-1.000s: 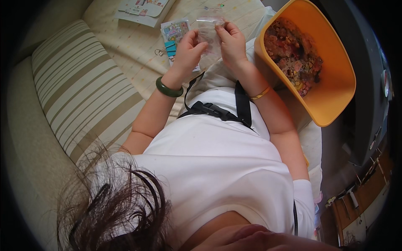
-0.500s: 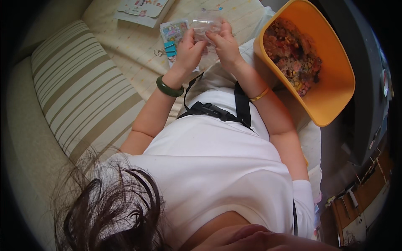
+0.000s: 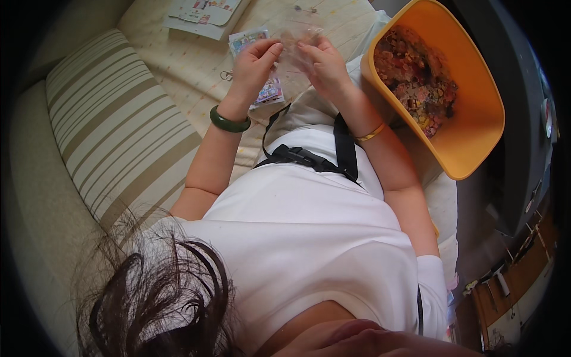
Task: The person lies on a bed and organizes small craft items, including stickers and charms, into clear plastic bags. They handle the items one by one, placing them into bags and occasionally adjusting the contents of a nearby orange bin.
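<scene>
Past the buckle (image 3: 303, 156), I watch the left hand (image 3: 253, 66) and right hand (image 3: 328, 66) each pinch the clear bag (image 3: 295, 55) between them; the yellow bin (image 3: 476, 122) stands to the right, printed packs (image 3: 271, 93) show behind the left hand, a white box (image 3: 202, 19) beyond

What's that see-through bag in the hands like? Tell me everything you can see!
The clear bag looks like thin, shiny plastic, a bit crinkled and see-through. The left hand pinches one side between thumb and fingers, and the right hand grips the other. It seems to be held above the cream patterned cloth. Glare and blur hide whether it's sealed or has anything inside.
</scene>
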The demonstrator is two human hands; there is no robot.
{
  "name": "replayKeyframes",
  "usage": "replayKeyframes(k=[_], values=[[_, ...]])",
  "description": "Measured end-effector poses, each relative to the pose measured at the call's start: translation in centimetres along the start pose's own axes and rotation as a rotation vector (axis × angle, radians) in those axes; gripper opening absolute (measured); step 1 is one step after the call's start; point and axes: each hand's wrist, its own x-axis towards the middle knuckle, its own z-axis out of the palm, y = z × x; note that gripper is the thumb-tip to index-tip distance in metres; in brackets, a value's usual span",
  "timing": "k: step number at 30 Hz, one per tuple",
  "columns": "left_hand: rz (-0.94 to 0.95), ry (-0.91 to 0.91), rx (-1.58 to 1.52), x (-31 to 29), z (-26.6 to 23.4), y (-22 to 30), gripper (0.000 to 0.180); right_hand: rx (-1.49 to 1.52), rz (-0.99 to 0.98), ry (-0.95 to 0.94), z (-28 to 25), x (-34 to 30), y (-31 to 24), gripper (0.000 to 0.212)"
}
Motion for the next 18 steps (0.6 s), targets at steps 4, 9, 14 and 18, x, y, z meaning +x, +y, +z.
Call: replayKeyframes(k=[4, 9, 14, 18], values=[[0.107, -0.007, 0.091, 0.7, -0.8, 0.0, 0.018, 0.025, 0.043, 0.033, -0.5, 0.2, 0.3, 0.024], [0.048, 0.061, -0.265, 1.1, -1.7, 0.3, 0.016, 0.029, 0.037, 0.103, -0.7, 0.2, -0.7, 0.017], [0.008, 0.051, -0.310, 1.2, -3.0, 1.3, 0.020, 0.157, -0.048, 0.103, -1.2, 0.4, -1.1, 0.017], [0.162, 0.034, -0.179, 1.0, -2.6, 1.2, 0.026, 0.186, -0.027, 0.008, -2.1, 1.0, -0.6, 0.010]])
